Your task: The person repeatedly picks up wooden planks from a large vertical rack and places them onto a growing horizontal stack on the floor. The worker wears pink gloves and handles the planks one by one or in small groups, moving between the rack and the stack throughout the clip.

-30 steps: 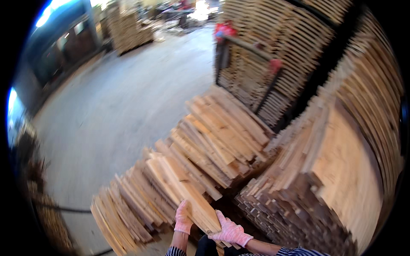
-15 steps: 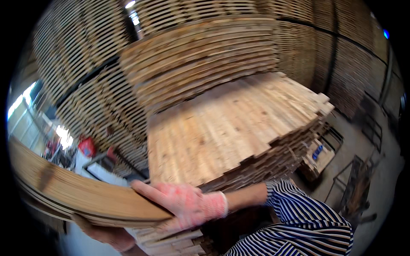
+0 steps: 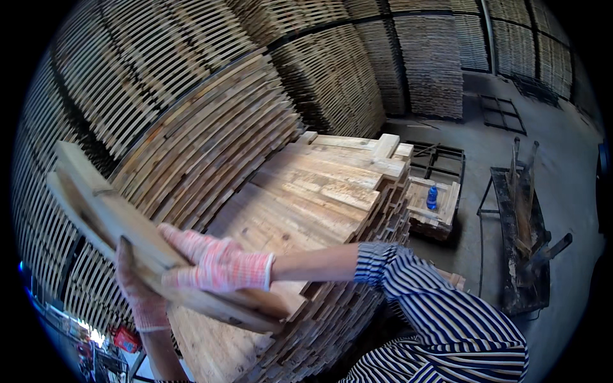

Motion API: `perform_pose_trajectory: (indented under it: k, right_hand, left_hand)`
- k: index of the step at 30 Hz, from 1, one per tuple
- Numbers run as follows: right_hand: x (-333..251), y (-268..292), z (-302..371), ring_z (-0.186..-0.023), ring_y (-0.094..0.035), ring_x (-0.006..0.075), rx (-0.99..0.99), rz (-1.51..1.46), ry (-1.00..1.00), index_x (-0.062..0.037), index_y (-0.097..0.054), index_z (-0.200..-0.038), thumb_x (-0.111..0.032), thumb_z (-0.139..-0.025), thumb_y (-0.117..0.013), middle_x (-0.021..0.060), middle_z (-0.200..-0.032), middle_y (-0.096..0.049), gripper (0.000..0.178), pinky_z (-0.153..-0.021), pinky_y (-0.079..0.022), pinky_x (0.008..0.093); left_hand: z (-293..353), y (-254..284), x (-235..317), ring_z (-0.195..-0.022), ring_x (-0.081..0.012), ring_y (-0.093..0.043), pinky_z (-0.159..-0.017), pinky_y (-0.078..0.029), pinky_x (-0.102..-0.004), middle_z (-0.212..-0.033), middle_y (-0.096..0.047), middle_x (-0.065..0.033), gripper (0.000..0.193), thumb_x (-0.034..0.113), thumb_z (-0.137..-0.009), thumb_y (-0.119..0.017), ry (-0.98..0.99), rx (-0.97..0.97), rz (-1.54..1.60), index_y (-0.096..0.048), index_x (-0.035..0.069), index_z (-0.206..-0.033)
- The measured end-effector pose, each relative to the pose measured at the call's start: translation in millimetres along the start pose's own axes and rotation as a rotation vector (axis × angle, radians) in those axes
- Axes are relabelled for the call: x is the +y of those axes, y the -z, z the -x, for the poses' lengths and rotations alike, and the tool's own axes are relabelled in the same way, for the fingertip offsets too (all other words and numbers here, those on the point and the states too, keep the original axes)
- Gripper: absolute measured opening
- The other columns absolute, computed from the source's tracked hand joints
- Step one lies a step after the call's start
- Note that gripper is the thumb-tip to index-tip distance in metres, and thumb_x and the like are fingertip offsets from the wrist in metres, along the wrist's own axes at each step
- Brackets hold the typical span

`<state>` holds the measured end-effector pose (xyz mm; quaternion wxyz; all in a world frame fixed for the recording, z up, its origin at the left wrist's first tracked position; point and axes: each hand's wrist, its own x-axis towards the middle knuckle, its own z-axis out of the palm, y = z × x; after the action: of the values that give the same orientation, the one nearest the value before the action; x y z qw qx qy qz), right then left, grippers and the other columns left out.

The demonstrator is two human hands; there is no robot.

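1. Two or more long, pale-brown wooden boards (image 3: 105, 201) held up, tilted, far end raised toward the left.
2. Pink-and-white-gloved left hand (image 3: 139, 290): grip clasped on the boards along their left edge.
3. Pink-and-white-gloved right hand (image 3: 220, 262): laid across the boards, grip likewise closed around them.
4. Boards' near end over a broad, flat-topped stack of pale wooden planks (image 3: 300, 204); cannot tell whether touching.
5. Blue plastic bottle (image 3: 432, 199) upright on a low, square wooden pile (image 3: 418, 191), right of the stack.
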<state>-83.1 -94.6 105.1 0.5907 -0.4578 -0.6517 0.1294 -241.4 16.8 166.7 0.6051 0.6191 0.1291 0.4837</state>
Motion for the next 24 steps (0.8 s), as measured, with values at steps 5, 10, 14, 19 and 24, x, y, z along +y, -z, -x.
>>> perform_pose_trajectory:
  k: [5, 10, 14, 19, 24]
  right_hand:
    - [46.7, 159.0, 27.9, -0.132, -0.054, 0.0277, -0.075, 0.098, -0.268, -0.0116, -0.04, -0.155, -0.054, -0.088, -0.066, 0.0178, -0.146, -0.055, 0.083, -0.113, -0.04, 0.0352]
    - [134.6, 323.5, 74.5, -0.127, -0.059, 0.0313, -0.096, 0.754, -0.559, -0.0172, -0.047, -0.151, -0.058, -0.084, -0.063, 0.017, -0.137, -0.062, 0.08, -0.104, -0.047, 0.0438]
    - [187.2, 405.4, 86.3, -0.109, -0.068, 0.0347, -0.07, 1.113, -0.761, -0.0208, -0.055, -0.144, -0.052, -0.086, -0.061, 0.0177, -0.118, -0.07, 0.067, -0.089, -0.055, 0.0482]
    - [265.2, 419.7, 87.4, -0.124, -0.06, 0.0356, -0.129, 0.96, -0.685, -0.0212, -0.061, -0.139, -0.054, -0.098, -0.043, 0.0173, -0.131, -0.064, 0.055, -0.104, -0.046, 0.0486]
    - [211.4, 360.6, 48.5, -0.138, -0.048, 0.0369, -0.298, 0.788, -0.631, -0.0148, -0.055, -0.146, -0.074, -0.097, -0.031, 0.0195, -0.15, -0.052, 0.081, -0.109, -0.04, 0.0544]
  left_hand:
    - [-33.5, -94.3, -109.7, -0.128, -0.0362, -0.055, -0.11, -0.046, -0.0508, -0.145, -0.05, -0.0203, 0.09, 0.054, -0.087, -0.073, 0.291, -0.132, 0.322, -0.037, 0.001, -0.151]
    - [-57.7, -146.0, -227.6, -0.122, -0.034, -0.059, -0.112, -0.044, -0.0523, -0.136, -0.061, -0.0141, 0.066, 0.04, -0.09, -0.076, 0.59, -0.044, 0.623, -0.053, 0.004, -0.14]
    - [-59.7, -177.3, -274.4, -0.117, -0.0313, -0.063, -0.109, -0.047, -0.0501, -0.128, -0.067, -0.0109, 0.052, 0.031, -0.09, -0.076, 0.616, 0.02, 0.667, -0.062, 0.005, -0.132]
    - [-69.8, -215.9, -304.9, -0.12, -0.0334, -0.062, -0.109, -0.047, -0.052, -0.129, -0.067, -0.012, 0.05, 0.033, -0.091, -0.074, 0.635, 0.033, 0.663, -0.063, 0.006, -0.131]
    - [-79.8, -235.0, -307.0, -0.123, -0.0376, -0.06, -0.108, -0.046, -0.0556, -0.138, -0.061, -0.0141, 0.058, 0.036, -0.093, -0.069, 0.731, -0.119, 0.75, -0.055, 0.006, -0.14]
